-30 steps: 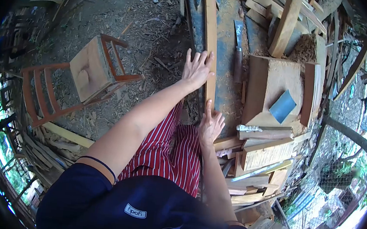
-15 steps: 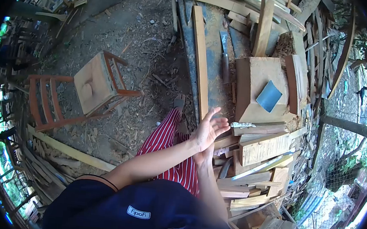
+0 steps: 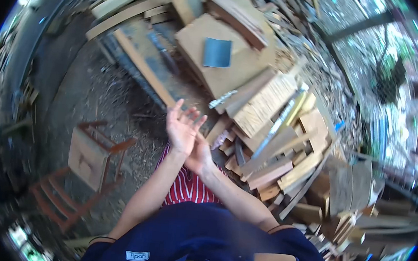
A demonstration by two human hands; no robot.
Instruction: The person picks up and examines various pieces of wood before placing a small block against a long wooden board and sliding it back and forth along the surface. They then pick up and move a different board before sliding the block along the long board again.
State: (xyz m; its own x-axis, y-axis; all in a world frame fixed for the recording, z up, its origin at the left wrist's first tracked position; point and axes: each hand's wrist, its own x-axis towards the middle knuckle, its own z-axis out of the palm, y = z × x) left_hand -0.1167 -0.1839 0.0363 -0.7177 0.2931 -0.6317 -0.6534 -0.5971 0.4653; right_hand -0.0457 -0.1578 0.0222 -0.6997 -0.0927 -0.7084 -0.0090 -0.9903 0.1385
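Note:
My left hand [image 3: 183, 130] is raised palm up with its fingers spread, and nothing lies in it. Against its side and partly behind it rests my right hand [image 3: 200, 155]; its fingers are mostly hidden by the left one. Just beyond my fingertips is the near end of a long wooden strip [image 3: 145, 68] lying on a worn bench [image 3: 180, 86]. A blurred chisel-like tool [image 3: 163, 52] with a dark handle lies beside the strip. Farther right, a grey-blue sheet [image 3: 217, 53], perhaps sandpaper, sits on a large wooden block [image 3: 197, 37].
Stacked offcuts [image 3: 266, 103] crowd the right side, close to my right forearm. A wooden chair [image 3: 87, 162] stands at left on the chip-strewn ground. Long boards [image 3: 130, 4] lie at the bench's far end. A long pale-blue strip [image 3: 274, 128] rests across the offcuts.
The view has swung to the right, so the bench and chair appear turned and shifted left. My hands stay together, with the left hand's fingers now more spread.

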